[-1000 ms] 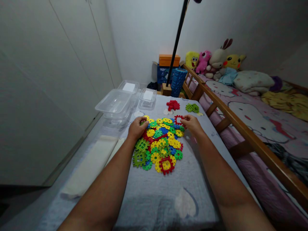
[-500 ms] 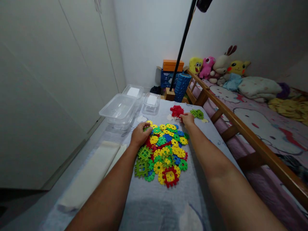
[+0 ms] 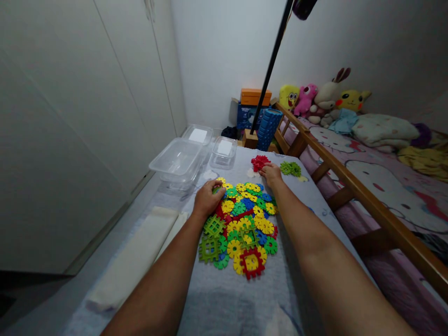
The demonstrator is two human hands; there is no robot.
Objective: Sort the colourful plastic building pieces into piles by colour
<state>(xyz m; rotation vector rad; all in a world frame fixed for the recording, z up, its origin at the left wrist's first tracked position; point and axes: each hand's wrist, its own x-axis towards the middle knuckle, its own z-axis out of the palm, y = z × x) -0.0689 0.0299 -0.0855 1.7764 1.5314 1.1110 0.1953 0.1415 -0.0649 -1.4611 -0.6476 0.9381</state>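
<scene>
Head: pieces point(image 3: 244, 223) on cloth point(image 3: 234, 298) beside bed point(image 3: 376, 182).

My left hand point(image 3: 207, 197): curled, thumb toward the right.
My right hand point(image 3: 271, 174): farther forward, lowered.
My forearms point(image 3: 310, 235): bare, outstretched.

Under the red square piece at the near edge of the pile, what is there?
Yellow discs show through the opening of the red square piece and beyond its edges. Its frame covers the rest, so whether anything else lies beneath cannot be told.
</scene>
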